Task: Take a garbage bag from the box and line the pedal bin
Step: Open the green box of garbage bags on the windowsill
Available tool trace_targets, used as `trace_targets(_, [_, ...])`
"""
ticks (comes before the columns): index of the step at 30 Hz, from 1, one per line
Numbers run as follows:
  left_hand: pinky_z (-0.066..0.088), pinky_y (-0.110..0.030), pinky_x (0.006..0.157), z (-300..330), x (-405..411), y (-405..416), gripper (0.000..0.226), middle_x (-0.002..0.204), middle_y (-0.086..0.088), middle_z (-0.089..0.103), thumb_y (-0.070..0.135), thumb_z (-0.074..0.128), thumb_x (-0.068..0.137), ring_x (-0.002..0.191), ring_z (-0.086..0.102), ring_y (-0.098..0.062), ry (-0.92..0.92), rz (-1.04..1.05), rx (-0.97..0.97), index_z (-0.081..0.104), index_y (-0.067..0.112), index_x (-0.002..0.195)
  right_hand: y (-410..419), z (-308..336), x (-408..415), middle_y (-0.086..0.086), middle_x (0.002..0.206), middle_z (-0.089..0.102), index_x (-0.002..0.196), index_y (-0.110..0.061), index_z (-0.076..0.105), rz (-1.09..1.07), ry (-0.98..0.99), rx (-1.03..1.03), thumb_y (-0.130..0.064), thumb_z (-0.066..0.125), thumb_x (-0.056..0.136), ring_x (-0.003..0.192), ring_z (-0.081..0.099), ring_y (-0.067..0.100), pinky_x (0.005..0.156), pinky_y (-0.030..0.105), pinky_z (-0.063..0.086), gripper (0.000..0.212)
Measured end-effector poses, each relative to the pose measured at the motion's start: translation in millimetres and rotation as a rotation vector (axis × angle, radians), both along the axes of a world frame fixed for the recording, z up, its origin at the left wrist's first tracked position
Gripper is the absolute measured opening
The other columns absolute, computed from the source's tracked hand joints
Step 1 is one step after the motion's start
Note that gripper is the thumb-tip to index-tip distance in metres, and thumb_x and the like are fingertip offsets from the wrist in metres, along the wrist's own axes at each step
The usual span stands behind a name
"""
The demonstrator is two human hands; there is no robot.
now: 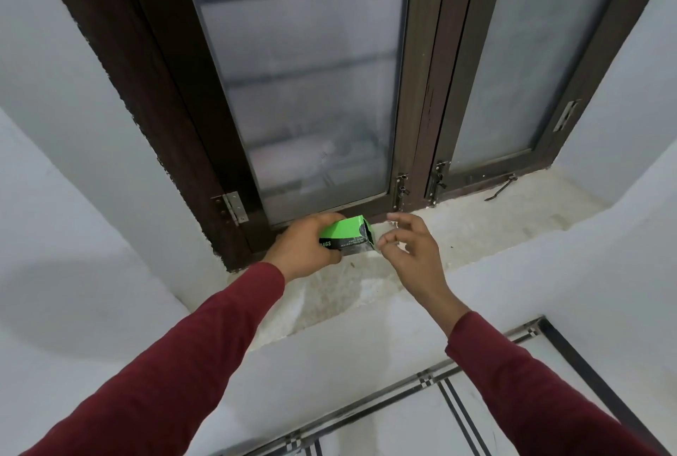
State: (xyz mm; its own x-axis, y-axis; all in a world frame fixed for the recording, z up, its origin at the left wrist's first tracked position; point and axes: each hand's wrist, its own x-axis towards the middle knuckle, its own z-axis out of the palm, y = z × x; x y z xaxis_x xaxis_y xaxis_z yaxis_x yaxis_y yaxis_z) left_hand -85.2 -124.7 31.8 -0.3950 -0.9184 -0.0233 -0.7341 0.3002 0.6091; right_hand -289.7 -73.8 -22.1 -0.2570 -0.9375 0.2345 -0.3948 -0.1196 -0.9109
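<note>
A green and black garbage bag box (348,235) is held just above the window sill, its open end turned to the right. My left hand (304,246) grips the box around its left part. Beside the open end is my right hand (410,246), with thumb and forefinger pinched at the box's lower right corner and the other fingers spread. Whether those fingers hold a bag or a flap I cannot tell. The pedal bin is not in view. Both arms wear dark red sleeves.
The pale stone window sill (476,221) runs under a dark brown window frame (414,125) with frosted panes. Latches (401,191) and a stay hook (500,190) sit at the frame's base. White walls flank the recess. Tiled floor with dark stripes (458,400) lies below.
</note>
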Motion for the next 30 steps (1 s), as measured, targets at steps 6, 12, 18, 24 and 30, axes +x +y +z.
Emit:
trace_targets(6, [0.057, -0.041, 0.094, -1, -2, -3, 0.071, 0.127, 0.004, 0.066, 0.022, 0.082, 0.074, 0.11, 0.064, -0.019, 0.038, 0.059, 0.042, 0.057, 0.038, 0.139, 4, 1, 11, -0.013, 0.075, 0.068, 0.066, -0.026, 0.072, -0.04, 0.123, -0.078, -0.029, 0.073, 0.093, 0.091, 0.056, 0.008, 0.076, 0.014, 0.039, 0.027])
trace_targets(12, [0.057, -0.041, 0.092, 1, -1, -6, 0.068, 0.12, 0.007, 0.069, 0.028, 0.081, 0.07, 0.106, 0.065, -0.018, -0.002, 0.039, 0.009, 0.059, 0.045, 0.131, 0, 0, 12, -0.004, 0.089, 0.072, 0.082, -0.028, 0.075, 0.042, -0.137, 0.013, -0.011, 0.069, 0.093, 0.079, 0.062, 0.003, 0.072, 0.021, 0.05, 0.022])
trace_targets(18, [0.056, -0.039, 0.088, 13, -3, -9, 0.066, 0.123, 0.007, 0.067, 0.027, 0.078, 0.074, 0.108, 0.063, -0.019, -0.156, -0.039, -0.128, 0.059, 0.043, 0.135, -2, 0, 14, -0.012, 0.107, 0.073, 0.12, -0.032, 0.074, 0.004, -0.375, 0.12, -0.014, 0.055, 0.103, 0.081, 0.063, -0.005, 0.069, 0.015, 0.051, 0.032])
trace_targets(24, [0.036, -0.044, 0.094, 55, -23, -6, 0.059, 0.118, 0.012, 0.064, 0.034, 0.069, 0.079, 0.115, 0.053, -0.02, -0.588, -0.2, -0.479, 0.056, 0.044, 0.135, -9, 9, 25, 0.004, 0.098, 0.069, 0.104, -0.019, 0.069, 0.0, -1.046, 0.371, -0.019, 0.051, 0.102, 0.095, 0.063, 0.022, 0.076, 0.036, 0.051, 0.018])
trace_targets(30, [0.033, -0.043, 0.084, 80, -37, -9, 0.033, 0.096, 0.009, 0.066, 0.028, 0.066, 0.079, 0.1, 0.057, -0.02, -0.762, -0.278, -0.682, 0.066, 0.039, 0.11, -11, 5, 26, 0.014, 0.103, 0.072, 0.117, -0.008, 0.069, 0.075, -1.425, 0.415, -0.027, 0.057, 0.098, 0.086, 0.07, 0.03, 0.083, 0.038, 0.055, 0.03])
